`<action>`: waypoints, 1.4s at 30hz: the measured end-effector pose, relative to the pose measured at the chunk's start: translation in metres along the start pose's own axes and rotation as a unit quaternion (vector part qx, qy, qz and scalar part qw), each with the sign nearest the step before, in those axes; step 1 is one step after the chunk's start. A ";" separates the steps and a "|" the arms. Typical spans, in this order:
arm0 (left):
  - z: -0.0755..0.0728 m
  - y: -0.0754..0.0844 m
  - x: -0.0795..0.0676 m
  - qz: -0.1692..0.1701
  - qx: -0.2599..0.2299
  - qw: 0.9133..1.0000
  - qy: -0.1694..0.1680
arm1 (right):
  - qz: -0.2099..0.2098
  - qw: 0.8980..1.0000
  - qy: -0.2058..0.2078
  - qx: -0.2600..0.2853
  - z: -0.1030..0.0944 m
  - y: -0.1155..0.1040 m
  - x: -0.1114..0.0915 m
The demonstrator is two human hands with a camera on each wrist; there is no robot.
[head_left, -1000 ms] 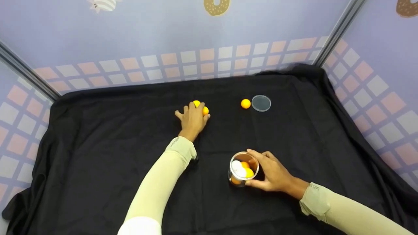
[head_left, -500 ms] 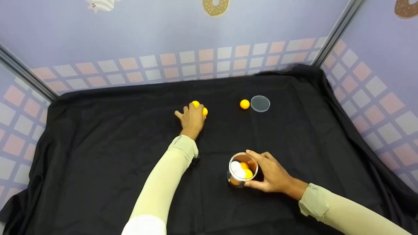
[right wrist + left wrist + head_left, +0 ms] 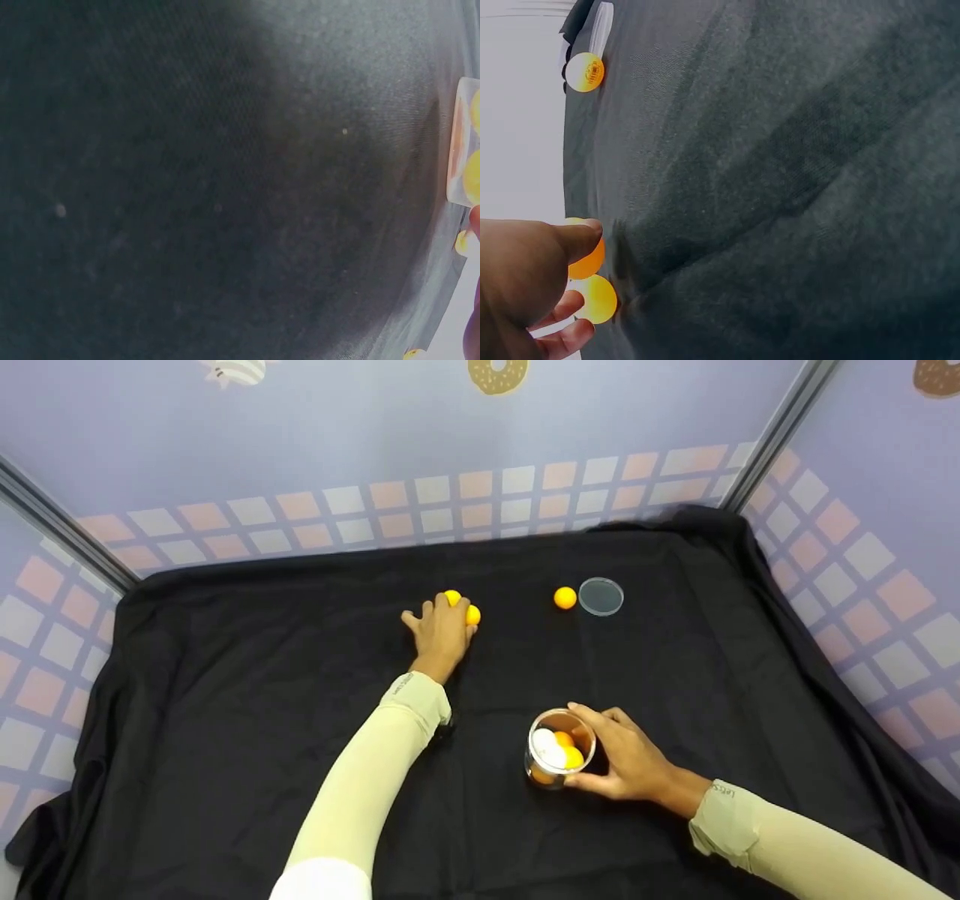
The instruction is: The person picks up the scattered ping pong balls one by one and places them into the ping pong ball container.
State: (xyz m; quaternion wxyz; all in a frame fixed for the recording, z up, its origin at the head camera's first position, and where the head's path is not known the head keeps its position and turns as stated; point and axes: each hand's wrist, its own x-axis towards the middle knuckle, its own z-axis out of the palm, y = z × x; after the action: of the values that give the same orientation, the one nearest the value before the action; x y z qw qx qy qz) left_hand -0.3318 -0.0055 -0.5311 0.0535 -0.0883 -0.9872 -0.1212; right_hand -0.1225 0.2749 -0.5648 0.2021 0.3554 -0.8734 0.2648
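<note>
At the back middle of the black cloth, my left hand [image 3: 442, 631] pinches an orange table tennis ball [image 3: 472, 616] between thumb and fingers. Another orange table tennis ball [image 3: 452, 597] sits just past the fingertips; the left wrist view shows it as a yellower ball [image 3: 598, 301] by the fingers. My right hand [image 3: 626, 754] grips a clear jar [image 3: 531, 763] from its right side, thumb near, fingers far. Through its open top I see a white ball [image 3: 545, 740] and orange balls [image 3: 573, 757]. The jar [image 3: 454, 180] only partly enters the right wrist view.
A loose orange ball [image 3: 565, 598] lies right of the left hand, beside a round clear lid [image 3: 601, 597]. Black cloth [image 3: 262, 720] covers the table, with folds along its edges. Patterned walls [image 3: 337, 435] stand at the back and both sides.
The left thumb has drawn in against the near orange ball. The right hand and the jar have stayed where they were.
</note>
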 end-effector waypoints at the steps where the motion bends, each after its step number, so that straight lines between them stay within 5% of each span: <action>1: -0.001 0.000 -0.001 0.002 -0.001 1.000 0.000 | 0.000 1.000 0.000 0.000 0.000 0.000 0.000; 17: -0.023 0.003 -0.021 0.047 -0.038 0.998 0.022 | -0.001 1.000 0.000 0.000 0.001 -0.001 0.002; 29: -0.057 0.036 -0.063 0.122 -0.101 0.987 0.001 | -0.002 1.000 0.003 0.000 -0.001 0.001 0.000; 42: -0.096 0.056 -0.120 0.208 -0.163 0.964 -0.019 | -0.020 1.000 0.011 0.001 0.000 0.001 0.001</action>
State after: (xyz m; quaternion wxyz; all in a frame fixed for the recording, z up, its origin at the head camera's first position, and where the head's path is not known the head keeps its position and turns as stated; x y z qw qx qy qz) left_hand -0.1958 0.0044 -0.4407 0.0438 -0.3012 -0.9149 -0.2653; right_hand -0.1235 0.2752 -0.5648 0.2162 0.3704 -0.8634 0.2656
